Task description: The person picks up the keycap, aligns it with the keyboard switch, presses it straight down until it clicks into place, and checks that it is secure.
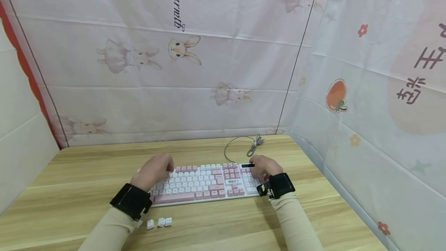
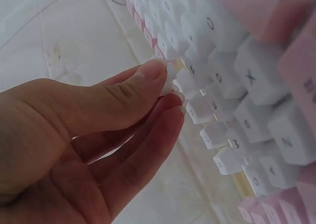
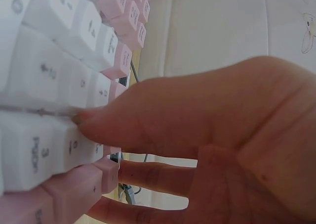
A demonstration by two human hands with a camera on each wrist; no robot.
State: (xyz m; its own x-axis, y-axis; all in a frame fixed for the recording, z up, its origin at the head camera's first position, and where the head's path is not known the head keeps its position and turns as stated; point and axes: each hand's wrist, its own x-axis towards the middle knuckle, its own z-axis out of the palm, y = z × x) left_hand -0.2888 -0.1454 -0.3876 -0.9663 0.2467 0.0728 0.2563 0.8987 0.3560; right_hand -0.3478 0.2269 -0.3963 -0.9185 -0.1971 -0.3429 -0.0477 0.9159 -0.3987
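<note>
A pink and white keyboard (image 1: 195, 181) lies on the wooden table. My left hand (image 1: 155, 171) is over its left end. In the left wrist view, the thumb and fingertips of that hand (image 2: 118, 115) pinch a small white keycap (image 2: 170, 79) at the upper row of keys, mostly covered by the fingers. My right hand (image 1: 266, 166) grips the keyboard's far right corner. Its thumb lies on the number pad keys (image 3: 74, 80) in the right wrist view, and its other fingers reach behind the pink keys (image 3: 76, 189) at the edge.
Three loose white keycaps (image 1: 161, 222) lie in front of the keyboard, near the left sleeve. A grey cable (image 1: 256, 144), partly bundled, runs behind the keyboard. The wooden table (image 1: 216, 227) meets a printed cloth wall (image 1: 209, 115) at the back and another at the right.
</note>
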